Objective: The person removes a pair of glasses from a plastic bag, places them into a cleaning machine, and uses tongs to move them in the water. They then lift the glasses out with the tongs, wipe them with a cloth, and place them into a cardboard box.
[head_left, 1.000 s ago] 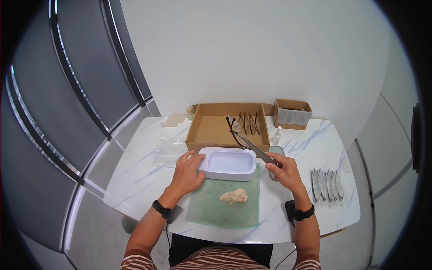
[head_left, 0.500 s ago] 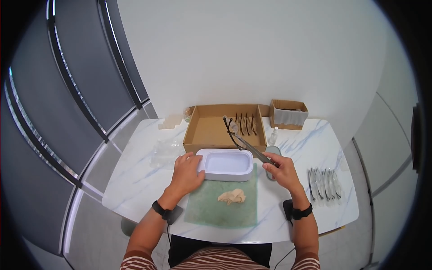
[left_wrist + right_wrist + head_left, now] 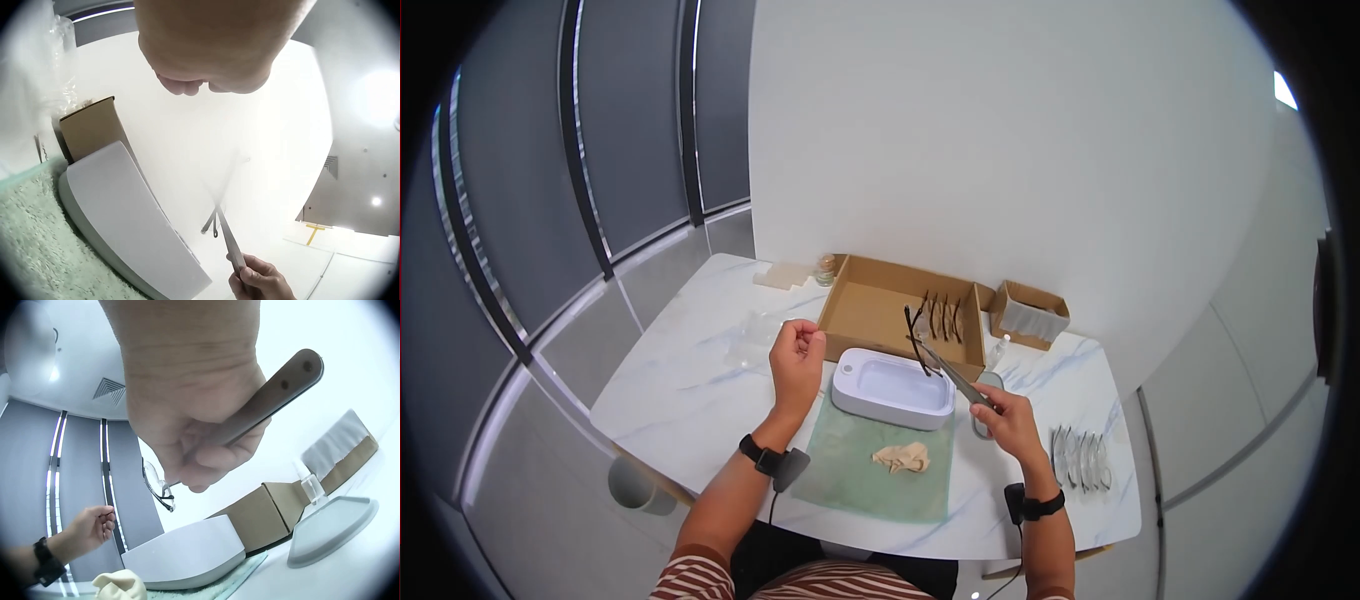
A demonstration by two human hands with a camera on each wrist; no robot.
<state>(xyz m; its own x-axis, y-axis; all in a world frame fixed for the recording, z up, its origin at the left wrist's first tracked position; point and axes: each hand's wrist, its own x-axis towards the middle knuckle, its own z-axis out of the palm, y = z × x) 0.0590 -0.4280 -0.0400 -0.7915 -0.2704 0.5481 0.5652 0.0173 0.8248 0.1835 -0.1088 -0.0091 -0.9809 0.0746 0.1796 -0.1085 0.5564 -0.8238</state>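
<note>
My right hand [image 3: 1014,422] grips long grey tweezers [image 3: 960,380], thumb and fingers round the middle of the tool. From their tips hangs a pair of dark-framed eyeglasses [image 3: 916,340], with clear lenses visible in the right wrist view. They overlap the back right rim of a pale lavender tub-shaped device [image 3: 885,412] in the head view. My left hand [image 3: 797,365] is raised just left of the device. Its fingers are loosely curled and hold nothing. The device stands on a green cloth [image 3: 840,480], with a crumpled beige cloth [image 3: 902,458] in front.
Behind the device is a shallow cardboard box [image 3: 880,295] with several eyeglasses at its right end. A smaller box [image 3: 1028,315], a spray bottle [image 3: 998,352] and a grey-green tray [image 3: 983,428] stand at right. Several bagged eyeglasses [image 3: 1082,460] lie further right; clear plastic [image 3: 750,340] lies left.
My left hand has lifted off the device's left end, and its fingers have curled. My right hand still holds the eyeglasses in the tweezers. The head view has turned.
</note>
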